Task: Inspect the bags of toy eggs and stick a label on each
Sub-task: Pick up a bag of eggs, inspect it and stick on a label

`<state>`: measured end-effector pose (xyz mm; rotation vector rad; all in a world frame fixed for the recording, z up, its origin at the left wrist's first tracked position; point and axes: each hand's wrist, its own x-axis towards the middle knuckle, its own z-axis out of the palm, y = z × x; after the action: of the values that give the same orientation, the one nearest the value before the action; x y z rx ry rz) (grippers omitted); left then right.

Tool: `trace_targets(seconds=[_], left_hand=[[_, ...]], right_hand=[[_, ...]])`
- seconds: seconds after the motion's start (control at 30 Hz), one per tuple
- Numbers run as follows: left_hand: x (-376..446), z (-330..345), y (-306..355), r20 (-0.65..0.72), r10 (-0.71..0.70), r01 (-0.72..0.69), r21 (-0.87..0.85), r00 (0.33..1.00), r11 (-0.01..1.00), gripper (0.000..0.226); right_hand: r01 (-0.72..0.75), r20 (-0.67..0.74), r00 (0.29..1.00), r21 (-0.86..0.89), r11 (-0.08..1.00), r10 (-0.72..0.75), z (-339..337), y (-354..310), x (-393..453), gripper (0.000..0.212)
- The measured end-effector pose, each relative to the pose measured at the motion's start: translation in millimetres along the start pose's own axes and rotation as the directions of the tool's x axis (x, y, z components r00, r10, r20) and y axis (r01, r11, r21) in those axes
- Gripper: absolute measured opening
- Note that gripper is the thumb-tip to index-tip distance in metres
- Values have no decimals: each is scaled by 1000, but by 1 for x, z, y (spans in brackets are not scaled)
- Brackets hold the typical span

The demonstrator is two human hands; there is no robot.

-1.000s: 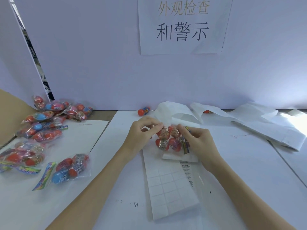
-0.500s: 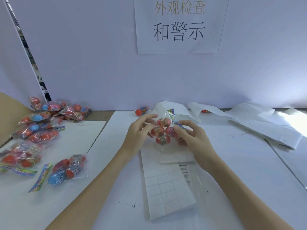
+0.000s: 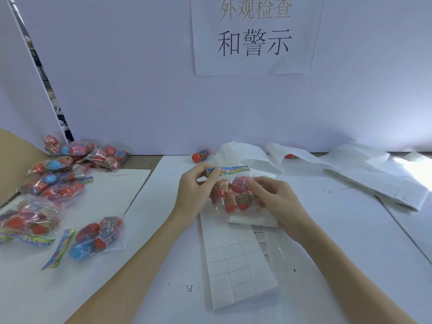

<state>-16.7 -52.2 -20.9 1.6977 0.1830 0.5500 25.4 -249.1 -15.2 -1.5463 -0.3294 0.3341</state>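
You hold the bag of toy eggs point(image 3: 232, 195) between both hands just above the table point(image 3: 327, 230): your left hand point(image 3: 195, 192) pinches its colourful header strip with thumb and forefinger, and your right hand point(image 3: 278, 202) curls its fingers round the bag's right side. The label sheet point(image 3: 236, 265) lies flat just below your hands, between your forearms. Well off to the left of your left hand sits a heap of other egg bags point(image 3: 58, 188).
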Motion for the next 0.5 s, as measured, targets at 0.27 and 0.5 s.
trace_targets(seconds=[0.27,0.5], left_hand=[[1,2,-1,-53,-14,15,16,998,1000,13],[0,-2,2,92,56,-61,58,994,996,19]], right_hand=[[-5,54,999,-55,998,8,3,-4,-1,20],[18,84,996,-62,998,-13,3,-4,-4,9]])
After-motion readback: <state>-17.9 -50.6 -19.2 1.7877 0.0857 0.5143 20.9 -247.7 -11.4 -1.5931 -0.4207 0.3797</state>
